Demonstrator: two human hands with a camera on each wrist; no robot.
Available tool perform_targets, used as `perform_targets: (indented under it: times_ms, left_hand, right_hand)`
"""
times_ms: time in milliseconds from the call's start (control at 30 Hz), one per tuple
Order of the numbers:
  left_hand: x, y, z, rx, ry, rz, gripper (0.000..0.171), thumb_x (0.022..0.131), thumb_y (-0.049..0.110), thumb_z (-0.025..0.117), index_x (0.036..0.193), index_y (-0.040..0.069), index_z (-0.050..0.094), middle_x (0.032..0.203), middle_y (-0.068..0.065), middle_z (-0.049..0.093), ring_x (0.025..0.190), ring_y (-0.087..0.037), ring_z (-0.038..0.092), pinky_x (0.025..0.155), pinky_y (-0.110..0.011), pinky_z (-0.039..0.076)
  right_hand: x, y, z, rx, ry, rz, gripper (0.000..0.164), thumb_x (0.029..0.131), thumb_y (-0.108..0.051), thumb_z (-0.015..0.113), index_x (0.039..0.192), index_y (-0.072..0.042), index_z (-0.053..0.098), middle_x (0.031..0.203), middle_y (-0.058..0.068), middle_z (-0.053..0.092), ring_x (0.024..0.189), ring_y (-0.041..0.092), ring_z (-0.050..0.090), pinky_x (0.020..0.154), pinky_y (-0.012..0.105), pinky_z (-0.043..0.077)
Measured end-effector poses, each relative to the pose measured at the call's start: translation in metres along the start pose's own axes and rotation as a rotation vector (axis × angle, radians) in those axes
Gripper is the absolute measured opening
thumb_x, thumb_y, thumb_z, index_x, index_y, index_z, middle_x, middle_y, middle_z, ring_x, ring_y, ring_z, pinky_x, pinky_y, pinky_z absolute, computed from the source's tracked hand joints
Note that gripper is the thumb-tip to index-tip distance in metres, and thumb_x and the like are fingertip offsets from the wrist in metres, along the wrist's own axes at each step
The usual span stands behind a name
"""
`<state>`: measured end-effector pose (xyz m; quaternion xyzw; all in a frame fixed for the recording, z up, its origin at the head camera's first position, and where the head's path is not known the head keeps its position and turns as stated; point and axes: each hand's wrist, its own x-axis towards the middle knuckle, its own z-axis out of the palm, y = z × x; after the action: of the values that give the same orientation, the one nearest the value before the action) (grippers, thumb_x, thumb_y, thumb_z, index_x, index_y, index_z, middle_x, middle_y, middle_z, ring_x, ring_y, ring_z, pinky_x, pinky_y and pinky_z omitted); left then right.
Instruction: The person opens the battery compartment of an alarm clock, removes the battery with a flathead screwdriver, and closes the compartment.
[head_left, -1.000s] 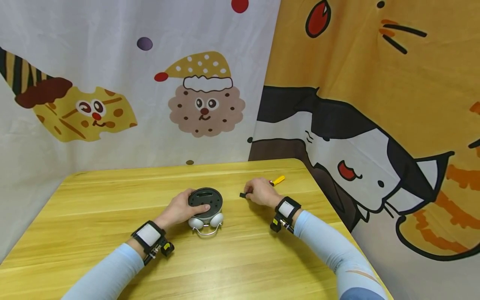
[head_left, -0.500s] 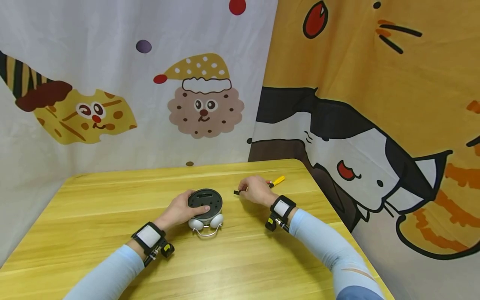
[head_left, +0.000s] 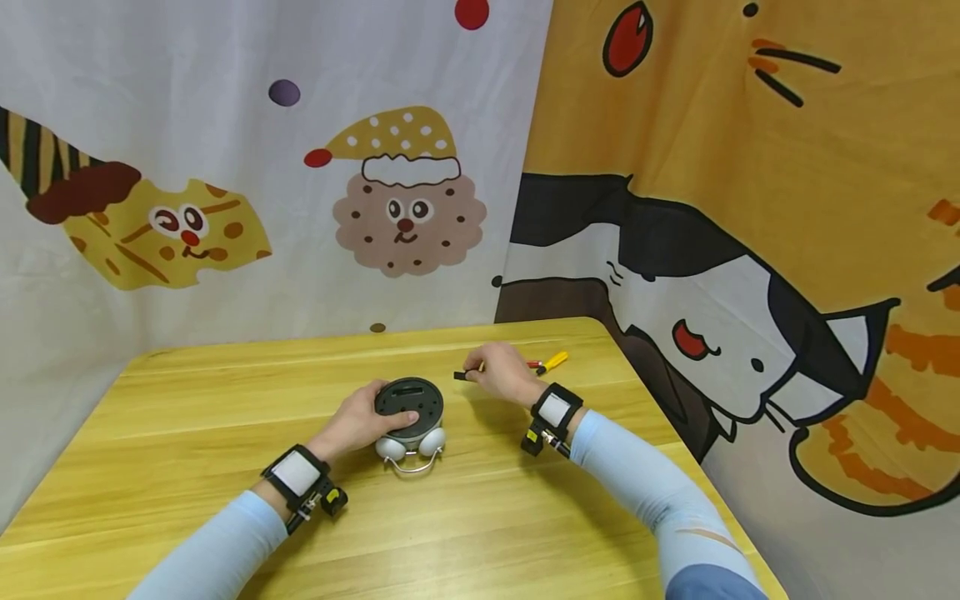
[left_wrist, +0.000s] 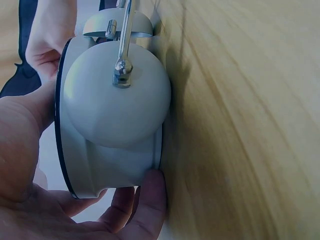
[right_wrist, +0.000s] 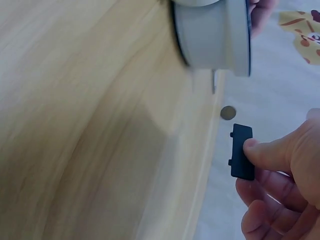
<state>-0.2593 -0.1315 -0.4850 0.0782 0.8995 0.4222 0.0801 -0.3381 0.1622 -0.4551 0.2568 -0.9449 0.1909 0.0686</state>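
Note:
A white twin-bell alarm clock lies face down on the table, its black back upward and its bells and wire handle toward me. My left hand grips it from the left, thumb across the back and fingers round the side, as the left wrist view shows with the clock's bell close up. To the clock's right and a little beyond it, my right hand pinches a small black battery cover with two little tabs along one edge. An elongated slot is visible in the clock's back.
Behind my right hand, a screwdriver with a yellow handle lies near the table's far right corner. A small red item is beside it, mostly hidden. The wooden table meets a printed cloth backdrop at its far edge.
My right hand has moved left and slightly away from me with the battery cover, uncovering more of the screwdriver and red item. The left hand and clock hold nearly still.

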Motion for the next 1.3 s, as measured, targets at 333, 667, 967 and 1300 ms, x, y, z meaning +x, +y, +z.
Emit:
perform_targets:
  times_ms: [333, 667, 967, 1300]
  left_hand:
    - [0.001, -0.002, 0.001, -0.005, 0.006, 0.007, 0.088, 0.095, 0.053, 0.089, 0.153, -0.004, 0.058, 0.143, -0.026, 0.072, 0.129, -0.038, 0.071, 0.111, -0.06, 0.057]
    - [0.0, -0.002, 0.001, -0.021, 0.006, 0.013, 0.084, 0.094, 0.052, 0.089, 0.151, -0.003, 0.06, 0.14, -0.024, 0.074, 0.124, -0.035, 0.072, 0.108, -0.057, 0.058]
    - [0.0, -0.001, 0.0, -0.027, 0.002, 0.018, 0.082, 0.095, 0.051, 0.089, 0.15, -0.003, 0.06, 0.14, -0.023, 0.074, 0.123, -0.034, 0.072, 0.105, -0.055, 0.059]
    - [0.001, -0.001, -0.001, -0.036, 0.002, 0.022, 0.081, 0.095, 0.05, 0.089, 0.149, -0.003, 0.061, 0.138, -0.023, 0.075, 0.119, -0.032, 0.072, 0.102, -0.052, 0.06]
  right_hand:
    - [0.008, -0.022, 0.001, 0.152, 0.011, -0.045, 0.007, 0.103, -0.019, 0.084, 0.107, -0.017, 0.089, 0.101, -0.001, 0.088, 0.077, 0.006, 0.071, 0.07, 0.023, 0.054]
    - [0.019, -0.043, 0.006, 0.18, -0.026, -0.09, 0.009, 0.104, -0.019, 0.082, 0.109, -0.016, 0.089, 0.103, -0.001, 0.088, 0.08, 0.007, 0.07, 0.069, 0.022, 0.052]
    - [0.026, -0.059, 0.014, 0.173, -0.045, -0.126, 0.009, 0.104, -0.018, 0.082, 0.109, -0.015, 0.09, 0.103, -0.001, 0.088, 0.085, 0.009, 0.071, 0.073, 0.022, 0.053]
    - [0.029, -0.068, 0.022, 0.181, -0.063, -0.138, 0.008, 0.104, -0.019, 0.082, 0.107, -0.016, 0.09, 0.103, -0.001, 0.088, 0.086, 0.009, 0.074, 0.07, 0.018, 0.054]
